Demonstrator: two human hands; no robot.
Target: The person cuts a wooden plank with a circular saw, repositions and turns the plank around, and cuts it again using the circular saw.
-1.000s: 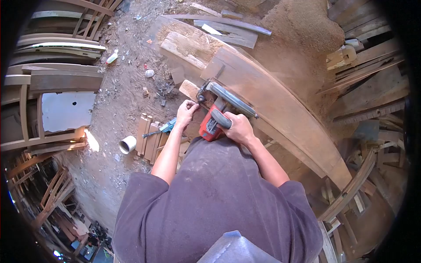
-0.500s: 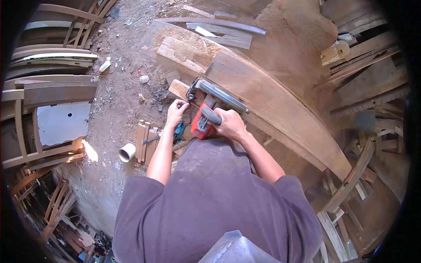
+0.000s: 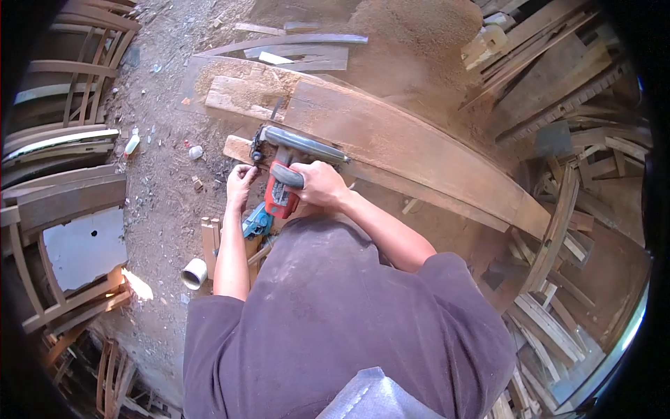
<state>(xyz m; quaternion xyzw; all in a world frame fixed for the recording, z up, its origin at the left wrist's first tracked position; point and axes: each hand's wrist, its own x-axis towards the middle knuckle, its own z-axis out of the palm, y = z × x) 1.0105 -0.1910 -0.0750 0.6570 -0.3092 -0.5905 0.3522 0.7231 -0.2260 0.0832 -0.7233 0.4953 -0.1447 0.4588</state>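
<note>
A red power saw [image 3: 278, 197] with a dark handle and a long grey metal guard [image 3: 303, 144] rests at the near edge of a wide wooden plank [image 3: 391, 150]. My right hand [image 3: 319, 184] is wrapped round its handle. At the saw's left end, my left hand [image 3: 241, 179] is pinched beside the dark metal fittings; what its fingers hold is too small to name. A short wood piece [image 3: 238, 147] lies just beyond the left hand. Sawdust covers part of the plank's far left end.
A teal tool [image 3: 257, 222] lies beside my left forearm, near small wood blocks. A white cup-like container [image 3: 194, 274] is on the ground at left. Curved boards [image 3: 73, 68] are stacked at far left, timber scraps [image 3: 551, 321] at right. Sawdust [image 3: 419, 35] is heaped beyond the plank.
Both hands and the saw have shifted left in view, and the saw now reaches further left along the plank. The whole scene has turned slightly as the head moved. Both grips look the same.
</note>
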